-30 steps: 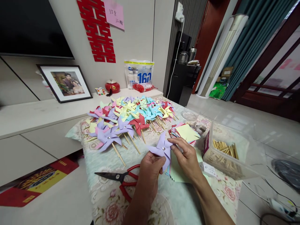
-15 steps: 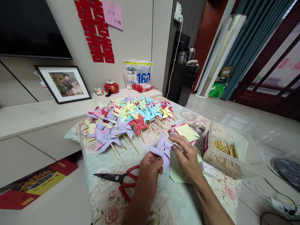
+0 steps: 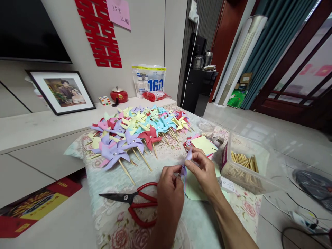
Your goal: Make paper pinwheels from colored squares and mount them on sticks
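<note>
Between my hands is a purple paper pinwheel (image 3: 188, 156), turned nearly edge-on, so most of its blades are out of sight. My left hand (image 3: 171, 185) pinches its lower left side, the fingers closed. On its right side my right hand (image 3: 203, 169) grips a blade between thumb and fingers. Red-handled scissors (image 3: 141, 200) lie beside my left hand, blades pointing left. Under my right hand is a stack of pale green paper sheets (image 3: 195, 186). Finished pinwheels in several colours, such as a red one (image 3: 150, 137) and a purple one (image 3: 114, 154), lie behind on sticks.
A clear plastic box (image 3: 243, 180) of short wooden sticks (image 3: 245, 162) stands at the right. Near it are a small white box (image 3: 226, 184), coloured paper squares (image 3: 204, 143) and a clear round lid (image 3: 206, 125). A framed photo (image 3: 63, 91) leans on the cabinet behind.
The purple pinwheel has turned from facing me to nearly edge-on. My left hand has rotated, its back now showing more, and my right fingers have closed onto a blade. The view has shifted slightly.
</note>
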A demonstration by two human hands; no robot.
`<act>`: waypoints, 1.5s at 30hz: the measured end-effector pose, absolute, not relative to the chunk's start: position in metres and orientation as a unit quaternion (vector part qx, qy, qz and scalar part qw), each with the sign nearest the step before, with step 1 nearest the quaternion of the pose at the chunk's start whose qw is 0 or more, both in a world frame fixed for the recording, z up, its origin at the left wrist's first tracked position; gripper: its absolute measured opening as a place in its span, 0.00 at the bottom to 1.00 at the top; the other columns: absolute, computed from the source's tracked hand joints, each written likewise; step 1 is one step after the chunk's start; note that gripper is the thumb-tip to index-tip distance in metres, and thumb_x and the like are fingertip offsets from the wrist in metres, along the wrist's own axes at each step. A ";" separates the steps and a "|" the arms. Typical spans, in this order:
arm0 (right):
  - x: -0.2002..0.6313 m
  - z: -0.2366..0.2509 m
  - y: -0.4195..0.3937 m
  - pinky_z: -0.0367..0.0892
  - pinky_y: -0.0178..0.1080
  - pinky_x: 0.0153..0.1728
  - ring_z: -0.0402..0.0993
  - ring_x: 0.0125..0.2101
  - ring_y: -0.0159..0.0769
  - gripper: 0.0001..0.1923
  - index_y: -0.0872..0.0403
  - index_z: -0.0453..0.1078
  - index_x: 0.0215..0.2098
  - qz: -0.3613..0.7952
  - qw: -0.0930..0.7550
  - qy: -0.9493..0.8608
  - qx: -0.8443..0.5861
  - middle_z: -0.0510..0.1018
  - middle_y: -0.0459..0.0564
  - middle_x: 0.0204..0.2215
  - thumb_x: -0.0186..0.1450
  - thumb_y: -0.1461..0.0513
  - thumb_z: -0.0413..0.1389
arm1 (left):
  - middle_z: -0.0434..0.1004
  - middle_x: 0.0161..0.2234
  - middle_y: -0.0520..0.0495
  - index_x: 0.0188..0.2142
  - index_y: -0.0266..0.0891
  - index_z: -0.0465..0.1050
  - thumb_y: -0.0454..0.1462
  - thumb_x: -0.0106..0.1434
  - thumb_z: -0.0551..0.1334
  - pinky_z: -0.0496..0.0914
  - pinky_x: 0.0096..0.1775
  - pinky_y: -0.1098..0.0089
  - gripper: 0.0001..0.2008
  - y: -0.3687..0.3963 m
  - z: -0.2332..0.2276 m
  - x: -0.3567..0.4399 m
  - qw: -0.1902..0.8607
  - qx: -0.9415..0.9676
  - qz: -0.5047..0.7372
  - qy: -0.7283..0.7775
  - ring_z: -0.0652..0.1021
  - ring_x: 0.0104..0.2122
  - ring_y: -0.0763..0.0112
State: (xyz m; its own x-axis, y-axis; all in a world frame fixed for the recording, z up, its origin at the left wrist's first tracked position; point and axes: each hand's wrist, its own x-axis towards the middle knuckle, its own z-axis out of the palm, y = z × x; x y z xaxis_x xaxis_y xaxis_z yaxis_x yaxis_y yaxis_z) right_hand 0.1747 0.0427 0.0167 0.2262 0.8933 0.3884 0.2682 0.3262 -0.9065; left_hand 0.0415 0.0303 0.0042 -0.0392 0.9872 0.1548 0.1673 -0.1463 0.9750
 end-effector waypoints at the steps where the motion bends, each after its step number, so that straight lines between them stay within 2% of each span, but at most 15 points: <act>1: 0.175 0.016 0.043 0.63 0.48 0.53 0.70 0.55 0.50 0.09 0.52 0.73 0.29 0.274 0.586 -0.561 -0.516 0.76 0.56 0.51 0.61 0.56 0.64 | 0.73 0.31 0.49 0.36 0.41 0.77 0.28 0.55 0.57 0.66 0.34 0.68 0.13 0.030 0.005 0.042 0.391 0.573 0.503 0.515 0.72 0.29 0.67; 5: 0.175 0.015 0.043 0.64 0.46 0.50 0.73 0.51 0.48 0.08 0.53 0.72 0.30 0.304 0.575 -0.556 -0.518 0.78 0.55 0.48 0.62 0.57 0.63 | 0.72 0.30 0.49 0.35 0.41 0.77 0.27 0.55 0.57 0.66 0.35 0.67 0.13 0.029 0.005 0.042 0.393 0.572 0.507 0.510 0.73 0.30 0.65; 10: 0.173 0.015 0.043 0.65 0.47 0.48 0.75 0.46 0.46 0.06 0.53 0.72 0.30 0.295 0.571 -0.560 -0.523 0.79 0.54 0.43 0.62 0.58 0.61 | 0.71 0.26 0.51 0.33 0.41 0.79 0.29 0.53 0.61 0.63 0.31 0.70 0.11 0.029 0.005 0.043 0.470 0.505 0.528 0.495 0.71 0.26 0.69; 14: 0.174 0.014 0.042 0.64 0.49 0.53 0.72 0.52 0.48 0.06 0.52 0.74 0.35 0.224 0.591 -0.578 -0.516 0.77 0.55 0.47 0.64 0.58 0.61 | 0.67 0.20 0.56 0.32 0.39 0.77 0.32 0.50 0.64 0.60 0.27 0.73 0.08 0.033 0.007 0.042 0.595 0.404 0.522 0.459 0.65 0.21 0.74; 16: 0.175 0.013 0.042 0.63 0.50 0.54 0.70 0.55 0.48 0.07 0.51 0.74 0.41 0.183 0.614 -0.572 -0.512 0.76 0.55 0.51 0.65 0.58 0.60 | 0.66 0.19 0.56 0.30 0.38 0.75 0.33 0.48 0.66 0.59 0.25 0.74 0.07 0.036 0.009 0.041 0.653 0.341 0.533 0.416 0.63 0.21 0.76; 18: 0.175 0.013 0.040 0.64 0.50 0.53 0.71 0.54 0.47 0.08 0.50 0.74 0.44 0.152 0.625 -0.572 -0.509 0.75 0.55 0.51 0.67 0.58 0.59 | 0.69 0.21 0.56 0.30 0.37 0.74 0.33 0.46 0.68 0.59 0.25 0.75 0.09 0.039 0.010 0.039 0.686 0.285 0.554 0.375 0.63 0.21 0.77; 22: 0.168 0.017 0.036 0.64 0.49 0.52 0.72 0.50 0.45 0.05 0.50 0.74 0.40 0.097 0.571 -0.642 -0.502 0.76 0.54 0.47 0.65 0.61 0.61 | 0.73 0.25 0.54 0.34 0.36 0.75 0.33 0.46 0.70 0.61 0.26 0.75 0.14 0.042 0.009 0.039 0.691 0.244 0.589 0.341 0.64 0.23 0.78; 25: 0.161 0.020 0.036 0.64 0.50 0.52 0.70 0.50 0.46 0.07 0.50 0.73 0.40 0.066 0.528 -0.695 -0.483 0.75 0.53 0.48 0.63 0.64 0.63 | 0.75 0.27 0.53 0.37 0.36 0.76 0.32 0.48 0.69 0.62 0.27 0.75 0.14 0.041 0.007 0.041 0.689 0.252 0.596 0.328 0.66 0.24 0.78; 32: 0.159 0.017 0.039 0.65 0.50 0.49 0.68 0.50 0.48 0.07 0.52 0.74 0.39 -0.003 0.503 -0.710 -0.493 0.74 0.55 0.46 0.63 0.66 0.63 | 0.79 0.33 0.49 0.42 0.36 0.77 0.32 0.52 0.68 0.63 0.29 0.75 0.16 0.036 0.005 0.045 0.689 0.269 0.591 0.323 0.69 0.27 0.76; 37: 0.159 0.019 0.037 0.64 0.51 0.50 0.67 0.50 0.48 0.06 0.52 0.74 0.40 -0.016 0.506 -0.707 -0.494 0.73 0.56 0.47 0.64 0.65 0.63 | 0.76 0.29 0.51 0.41 0.36 0.77 0.32 0.51 0.70 0.63 0.28 0.75 0.16 0.036 0.005 0.045 0.694 0.264 0.589 0.318 0.69 0.26 0.77; 40: 0.159 0.020 0.036 0.64 0.51 0.50 0.68 0.50 0.47 0.08 0.50 0.73 0.43 -0.004 0.523 -0.689 -0.502 0.74 0.55 0.48 0.65 0.63 0.62 | 0.77 0.30 0.51 0.38 0.37 0.78 0.32 0.48 0.71 0.64 0.28 0.76 0.15 0.040 0.007 0.043 0.703 0.225 0.599 0.309 0.71 0.27 0.76; 45: 0.160 0.015 0.038 0.66 0.49 0.48 0.72 0.46 0.46 0.05 0.49 0.75 0.42 0.043 0.529 -0.672 -0.516 0.77 0.53 0.42 0.67 0.62 0.58 | 0.78 0.30 0.51 0.35 0.40 0.78 0.30 0.45 0.73 0.68 0.33 0.75 0.16 0.046 0.012 0.037 0.718 0.173 0.609 0.289 0.75 0.30 0.74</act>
State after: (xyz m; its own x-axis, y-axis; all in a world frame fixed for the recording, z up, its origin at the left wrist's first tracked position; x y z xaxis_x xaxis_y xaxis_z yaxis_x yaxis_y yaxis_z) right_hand 0.1598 0.0381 0.0154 0.0928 0.7392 0.6671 0.6488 0.4633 -0.6036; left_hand 0.0370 0.0457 0.0119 0.0912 0.9749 -0.2033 -0.7745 0.1978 0.6009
